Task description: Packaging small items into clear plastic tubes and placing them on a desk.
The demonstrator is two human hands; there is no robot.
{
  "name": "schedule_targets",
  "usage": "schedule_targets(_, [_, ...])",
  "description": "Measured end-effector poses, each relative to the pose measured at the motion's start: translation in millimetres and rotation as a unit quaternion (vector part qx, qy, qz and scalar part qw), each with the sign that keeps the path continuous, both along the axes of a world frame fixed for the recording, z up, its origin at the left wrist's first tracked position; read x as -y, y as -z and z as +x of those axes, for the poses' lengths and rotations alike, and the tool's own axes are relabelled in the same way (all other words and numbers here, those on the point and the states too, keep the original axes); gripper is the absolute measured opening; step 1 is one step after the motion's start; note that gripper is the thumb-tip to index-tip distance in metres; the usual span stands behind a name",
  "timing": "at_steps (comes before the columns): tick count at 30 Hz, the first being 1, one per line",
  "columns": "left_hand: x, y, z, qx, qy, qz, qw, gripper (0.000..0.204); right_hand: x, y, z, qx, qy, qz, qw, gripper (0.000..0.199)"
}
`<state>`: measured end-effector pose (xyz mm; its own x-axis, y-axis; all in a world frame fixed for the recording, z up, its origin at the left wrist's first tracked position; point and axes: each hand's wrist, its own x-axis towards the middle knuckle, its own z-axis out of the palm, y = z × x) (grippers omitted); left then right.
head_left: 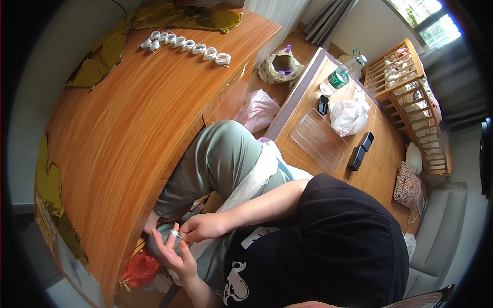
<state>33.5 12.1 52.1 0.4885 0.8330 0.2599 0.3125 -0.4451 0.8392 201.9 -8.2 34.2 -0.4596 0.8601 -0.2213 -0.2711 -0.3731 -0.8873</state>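
My left hand is raised beside the desk's edge, fingers stretched out, with white cord wound round them. Against it my right hand is closed in a pinch at the cord; its fingertips are partly hidden. Where the cord runs beyond the hands is too small to make out. Several small white cord coils lie in a bent row at the far side of the wooden desk.
Gold foil lies along the desk's far edge, more at its left. Below the desk is a red plastic bag. To the right, a low table bears a clear tray, a white bag and a large bottle.
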Motion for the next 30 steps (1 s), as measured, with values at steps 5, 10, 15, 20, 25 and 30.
schedule_targets(5, [10,-4,8,0.228,-0.058,-0.203,0.95,0.07,4,-4,5,0.03,0.037,-0.058,0.997,0.026])
schedule_targets(10, [4,12,-8,0.311,0.05,-0.278,0.907,0.072,3,0,13,0.017,0.073,0.017,0.997,0.021])
schedule_targets(15, [9,8,-8,0.148,0.046,-0.25,0.956,0.072,1,-10,21,0.104,0.05,0.03,0.993,0.026])
schedule_targets(20, [15,20,-11,0.098,0.008,-0.158,0.983,0.074,1,-10,21,0.185,0.069,0.137,0.971,0.028])
schedule_targets(25, [3,23,-9,0.085,0.093,-0.159,0.979,0.081,-5,-20,39,0.186,0.034,0.15,0.97,0.012])
schedule_targets(30, [10,20,-9,0.192,0.122,-0.238,0.944,0.088,-17,-30,43,0.156,-0.057,0.166,0.972,0.012])
